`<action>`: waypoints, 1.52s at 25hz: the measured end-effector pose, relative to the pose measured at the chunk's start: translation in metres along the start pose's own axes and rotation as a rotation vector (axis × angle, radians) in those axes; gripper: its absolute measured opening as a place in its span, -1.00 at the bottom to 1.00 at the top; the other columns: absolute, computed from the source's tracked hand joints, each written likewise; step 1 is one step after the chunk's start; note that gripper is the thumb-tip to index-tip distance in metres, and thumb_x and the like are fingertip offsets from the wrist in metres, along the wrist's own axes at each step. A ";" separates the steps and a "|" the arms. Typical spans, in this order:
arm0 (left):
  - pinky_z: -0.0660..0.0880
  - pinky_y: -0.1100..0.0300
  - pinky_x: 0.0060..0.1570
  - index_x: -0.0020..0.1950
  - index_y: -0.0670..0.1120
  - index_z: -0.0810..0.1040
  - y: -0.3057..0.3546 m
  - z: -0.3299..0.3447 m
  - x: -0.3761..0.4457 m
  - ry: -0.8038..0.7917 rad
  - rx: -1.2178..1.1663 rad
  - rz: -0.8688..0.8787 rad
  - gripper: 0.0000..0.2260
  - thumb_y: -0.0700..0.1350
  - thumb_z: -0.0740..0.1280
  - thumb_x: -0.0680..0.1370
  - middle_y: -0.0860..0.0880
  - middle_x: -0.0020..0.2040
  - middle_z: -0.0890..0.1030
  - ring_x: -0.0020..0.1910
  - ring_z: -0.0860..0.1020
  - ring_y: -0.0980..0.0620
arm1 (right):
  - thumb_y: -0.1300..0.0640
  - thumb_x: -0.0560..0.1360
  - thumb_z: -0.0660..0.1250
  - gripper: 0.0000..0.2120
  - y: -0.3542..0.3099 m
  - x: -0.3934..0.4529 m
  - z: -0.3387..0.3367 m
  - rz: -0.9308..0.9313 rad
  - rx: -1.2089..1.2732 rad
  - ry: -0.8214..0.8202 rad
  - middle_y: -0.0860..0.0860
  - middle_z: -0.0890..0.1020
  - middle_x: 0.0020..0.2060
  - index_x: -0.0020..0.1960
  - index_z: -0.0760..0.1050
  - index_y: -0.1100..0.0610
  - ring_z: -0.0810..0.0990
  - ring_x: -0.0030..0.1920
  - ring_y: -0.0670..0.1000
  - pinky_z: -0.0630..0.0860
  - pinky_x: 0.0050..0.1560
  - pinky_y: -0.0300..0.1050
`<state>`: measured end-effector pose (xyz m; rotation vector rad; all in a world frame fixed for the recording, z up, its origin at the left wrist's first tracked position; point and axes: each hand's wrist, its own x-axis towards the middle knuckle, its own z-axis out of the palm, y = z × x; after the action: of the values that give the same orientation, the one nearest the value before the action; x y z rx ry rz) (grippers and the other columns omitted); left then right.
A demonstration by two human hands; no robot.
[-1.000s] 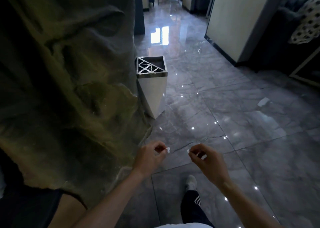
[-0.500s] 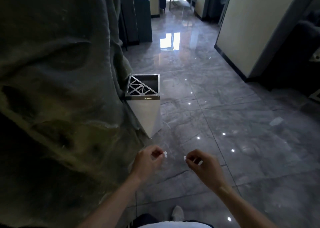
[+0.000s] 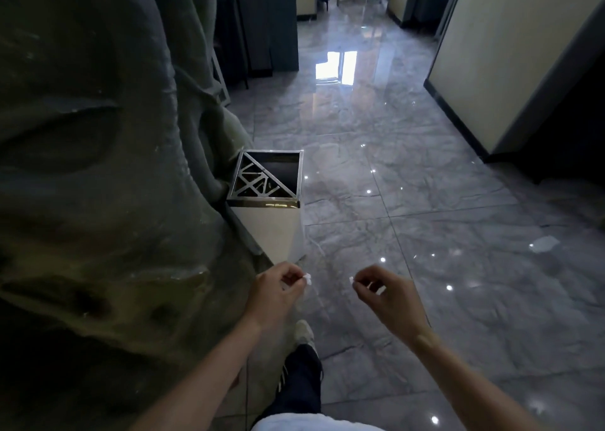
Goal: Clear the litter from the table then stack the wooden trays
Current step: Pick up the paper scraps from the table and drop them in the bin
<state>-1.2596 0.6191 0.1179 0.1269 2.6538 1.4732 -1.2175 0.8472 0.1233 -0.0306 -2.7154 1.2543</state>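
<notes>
My left hand [image 3: 278, 291] pinches a small white scrap of litter [image 3: 307, 278] between its fingertips. My right hand [image 3: 386, 294] pinches another small white scrap [image 3: 351, 280], with a bit more white showing under its fingers. Both hands hover over the glossy floor, just short of a square metal litter bin [image 3: 266, 201] with a lattice over half of its open top. The bin stands a little ahead of my left hand. No table or wooden trays are in view.
A big rough rock-like wall [image 3: 108, 168] fills the left side, right against the bin. Grey marble floor tiles [image 3: 409, 201] stretch ahead. A cream partition [image 3: 510, 60] stands at right, dark furniture [image 3: 262, 31] at the back. A pale scrap [image 3: 543, 244] lies on the floor at right.
I have walked forward: the bin has come nearer and lower in view. Both hands still pinch their white scraps in the same pose.
</notes>
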 end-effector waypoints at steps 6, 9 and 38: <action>0.58 0.20 -0.19 -0.16 -0.02 0.63 0.008 -0.002 0.097 -0.010 -0.026 -0.043 -0.94 -0.05 0.44 0.47 0.08 -0.23 0.66 -0.23 0.59 0.19 | 0.07 0.39 0.50 -0.87 0.014 0.102 0.006 -0.021 -0.001 0.015 -0.21 0.63 -0.37 -0.21 0.56 -0.09 0.61 -0.34 -0.17 0.42 -0.36 -0.44; 0.61 0.15 -0.15 -0.12 -0.04 0.63 0.007 -0.010 0.145 -0.024 -0.018 -0.050 -0.93 -0.06 0.43 0.48 0.08 -0.21 0.66 -0.19 0.61 0.14 | 0.08 0.38 0.50 -0.84 0.019 0.154 0.016 -0.005 -0.018 -0.010 -0.21 0.63 -0.37 -0.22 0.55 -0.13 0.61 -0.32 -0.20 0.39 -0.36 -0.50; 0.46 0.42 -0.28 -0.16 0.03 0.61 -0.048 0.008 0.441 0.291 0.011 -0.490 -0.95 -0.03 0.41 0.48 0.14 -0.26 0.61 -0.24 0.56 0.25 | 0.05 0.41 0.49 -0.95 0.077 0.566 0.116 -0.181 -0.136 -0.669 -0.15 0.69 -0.28 -0.14 0.64 -0.05 0.62 -0.30 -0.15 0.61 -0.20 -0.07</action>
<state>-1.6965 0.6548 0.0510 -0.7355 2.6243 1.3887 -1.7971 0.8556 0.0625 0.7276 -3.2387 1.1802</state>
